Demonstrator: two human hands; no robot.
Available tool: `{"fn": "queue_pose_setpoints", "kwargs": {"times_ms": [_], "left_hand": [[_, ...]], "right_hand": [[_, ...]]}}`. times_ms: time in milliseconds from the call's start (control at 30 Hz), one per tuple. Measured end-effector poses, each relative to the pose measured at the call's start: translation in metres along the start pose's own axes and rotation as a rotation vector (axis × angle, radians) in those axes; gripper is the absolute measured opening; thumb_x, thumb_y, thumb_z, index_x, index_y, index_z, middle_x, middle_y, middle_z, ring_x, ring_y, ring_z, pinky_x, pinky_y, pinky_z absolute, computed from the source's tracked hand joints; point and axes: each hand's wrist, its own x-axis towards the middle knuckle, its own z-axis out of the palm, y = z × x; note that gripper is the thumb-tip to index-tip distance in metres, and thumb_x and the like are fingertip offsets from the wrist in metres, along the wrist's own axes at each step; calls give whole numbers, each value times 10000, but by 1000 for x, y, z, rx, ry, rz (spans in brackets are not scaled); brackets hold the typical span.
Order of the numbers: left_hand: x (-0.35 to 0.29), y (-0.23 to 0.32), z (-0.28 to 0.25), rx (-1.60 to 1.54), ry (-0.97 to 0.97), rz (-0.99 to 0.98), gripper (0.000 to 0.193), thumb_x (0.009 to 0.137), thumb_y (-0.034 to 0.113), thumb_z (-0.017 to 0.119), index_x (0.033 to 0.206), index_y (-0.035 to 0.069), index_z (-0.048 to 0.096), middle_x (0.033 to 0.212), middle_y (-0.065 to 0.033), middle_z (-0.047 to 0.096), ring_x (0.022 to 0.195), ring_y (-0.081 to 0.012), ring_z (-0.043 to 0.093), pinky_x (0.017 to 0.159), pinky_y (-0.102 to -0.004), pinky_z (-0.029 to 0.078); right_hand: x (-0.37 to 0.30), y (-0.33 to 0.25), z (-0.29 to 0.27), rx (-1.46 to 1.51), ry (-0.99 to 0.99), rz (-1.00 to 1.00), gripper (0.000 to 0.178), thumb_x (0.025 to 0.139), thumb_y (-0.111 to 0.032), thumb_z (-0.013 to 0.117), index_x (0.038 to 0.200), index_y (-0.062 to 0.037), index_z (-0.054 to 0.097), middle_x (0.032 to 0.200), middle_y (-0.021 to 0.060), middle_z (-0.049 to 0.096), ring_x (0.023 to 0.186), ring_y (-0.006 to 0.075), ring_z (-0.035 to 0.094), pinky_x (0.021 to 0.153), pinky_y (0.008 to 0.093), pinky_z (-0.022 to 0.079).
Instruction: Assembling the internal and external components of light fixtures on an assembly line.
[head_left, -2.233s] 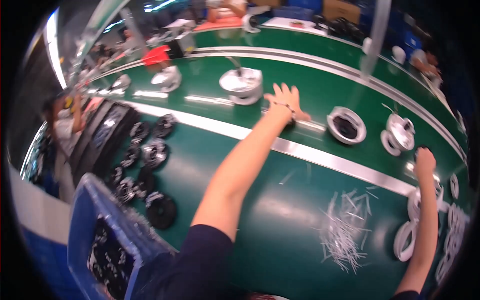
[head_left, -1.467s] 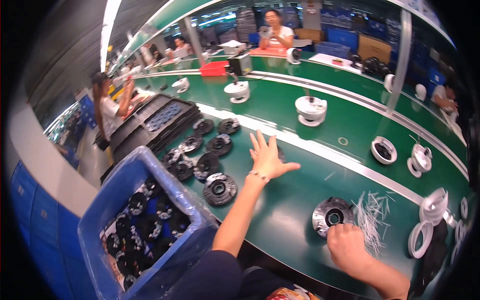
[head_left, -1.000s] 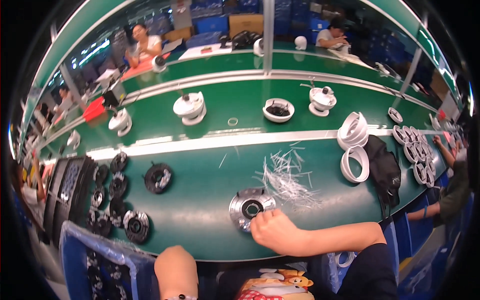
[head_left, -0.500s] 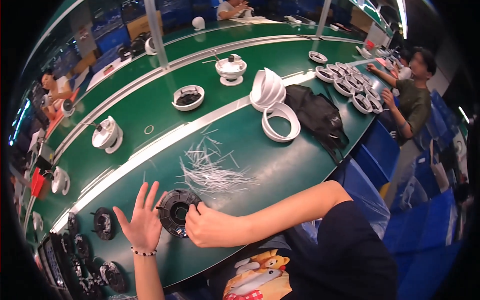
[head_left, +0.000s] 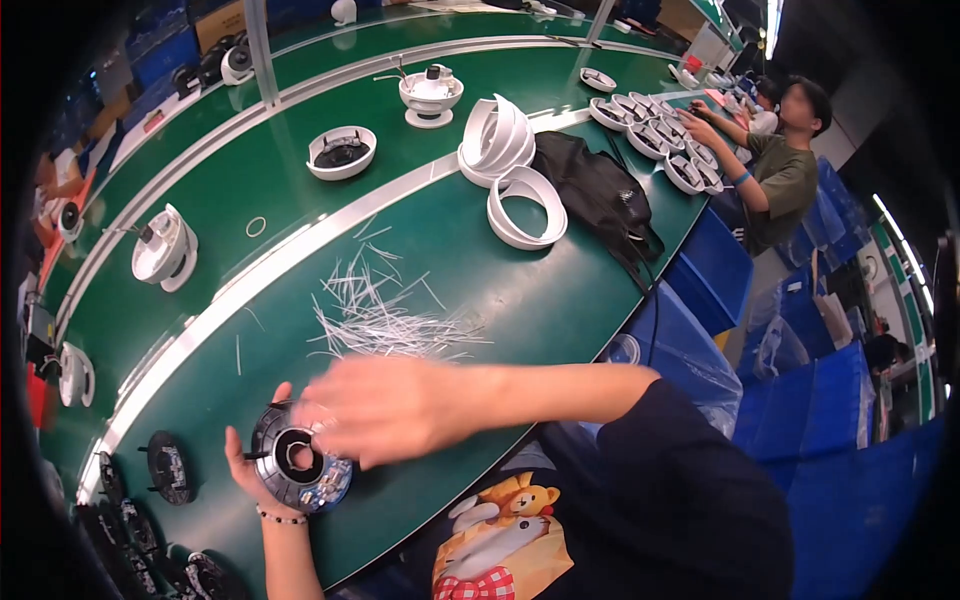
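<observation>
Head view: your left hand (head_left: 249, 482) is spread behind the black disc (head_left: 280, 474) over the counter (head_left: 560, 320), likely backing it for your right hand (head_left: 385, 410), grip too blurred to tell.

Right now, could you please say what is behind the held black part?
The left hand is behind the held black part: thumb and finger show past its rim, skin through its hole. Between, the hand is covered.

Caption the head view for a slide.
Left hand holds a ring-shaped black part, right hand over its edge, near loose white strips on a green bench.
</observation>
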Motion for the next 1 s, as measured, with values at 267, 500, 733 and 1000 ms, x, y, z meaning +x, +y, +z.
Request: {"fn": "queue_pose_setpoints", "kwargs": {"times_ms": [267, 500, 733, 1000], "left_hand": [[-2, -13, 21, -263, 251, 30, 761, 803, 556, 373, 1283, -23, 254, 1336, -202, 255, 1183, -456, 258, 983, -508, 256], [-5, -14, 10, -201, 107, -60, 753, 769, 607, 376, 1320, 116, 229, 1364, -89, 238, 1205, -448, 221, 861, -699, 215], [-6, 4, 7, -237, 203, 54, 785, 751, 628, 364, 1289, 63, 280, 1337, -138, 278, 1137, -451, 339, 885, -619, 298], [-12, 36, -4, -297, 145, 260, 720, 771, 559, 360, 1291, 67, 283, 1339, -142, 269, 1184, -436, 287, 915, -602, 271]], "right_hand": [[-144, 75, -112, -940, 91, 999, 262, 684, -199, 651, 839, 7, 606, 846, 149, 607, 812, 297, 570, 734, 362, 439], [-145, 89, -94, -721, 216, 995, 92, 712, -112, 610, 711, -22, 627, 665, 127, 605, 590, 263, 588, 552, 314, 457], [-35, 20, -68, -697, 311, 622, 53, 662, 25, 617, 691, 2, 580, 656, 109, 596, 563, 241, 585, 523, 289, 463], [-12, -71, 47, -56, -226, 376, 130, 676, -112, 640, 730, -20, 566, 752, 48, 576, 467, 121, 478, 408, 228, 374]]}}
